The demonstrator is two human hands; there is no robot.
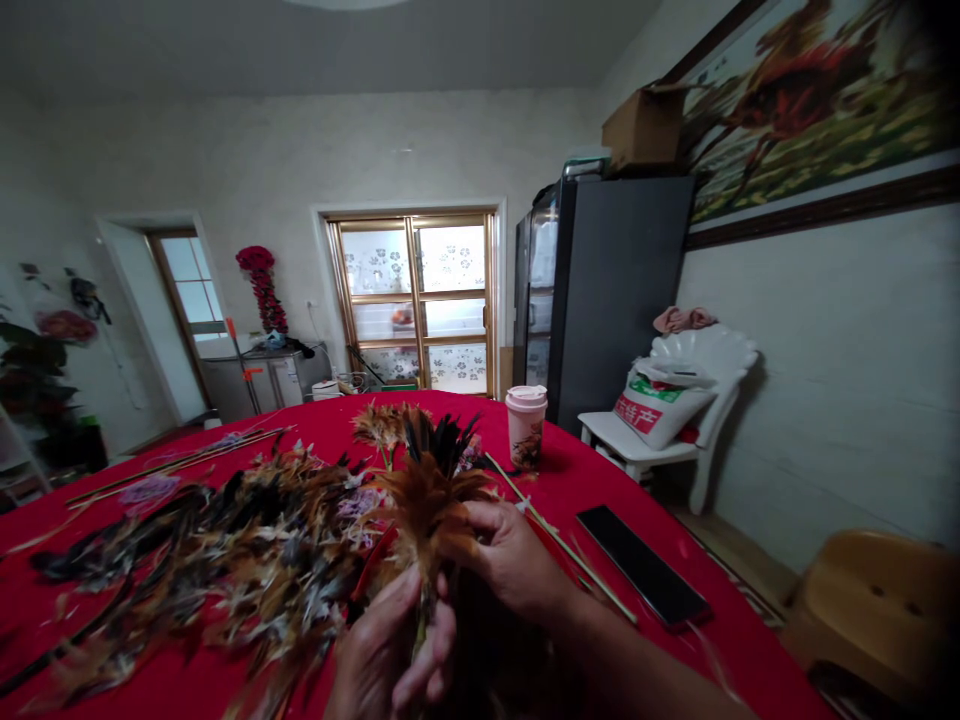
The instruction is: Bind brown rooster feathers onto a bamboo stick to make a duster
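Note:
My left hand and my right hand both grip a bunch of orange-brown and black rooster feathers, held upright above the table. The lower end of the bunch is hidden by my fingers and blurred. To the left lies a loose heap of brown, black and cream feathers on the red tablecloth. Thin bamboo sticks run past my right hand, close to it. More sticks lie at the far left.
A black smartphone lies on the table's right side, and a pink lidded cup stands behind it. Beyond the round table's edge are a white chair holding a printed sack, a dark refrigerator and a wooden stool.

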